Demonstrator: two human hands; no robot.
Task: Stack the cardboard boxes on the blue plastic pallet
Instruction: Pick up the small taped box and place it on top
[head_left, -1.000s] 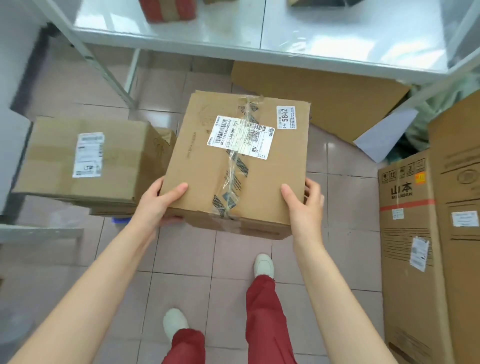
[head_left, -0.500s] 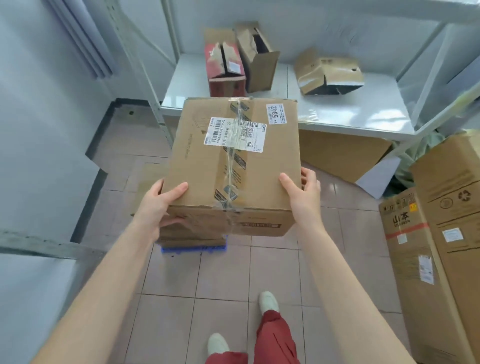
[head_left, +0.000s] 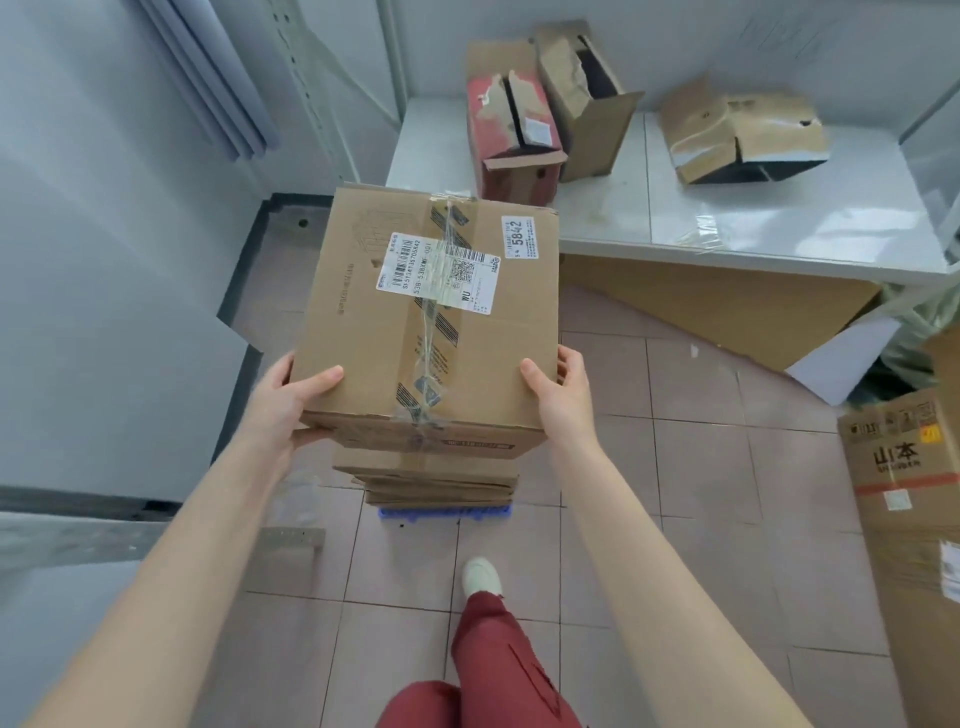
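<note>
Box clamped between your left hand and right hand, thumbs on top, directly over stack on blue pallet. Long axis runs away from you; lower straight down.

From here the taped cardboard box covers nearly all of the stack of boxes beneath it; I see only their near edges. Of the blue plastic pallet just a thin near strip shows. I can't tell whether the box rests on the stack. The tall printed carton runs off the right edge.
</note>
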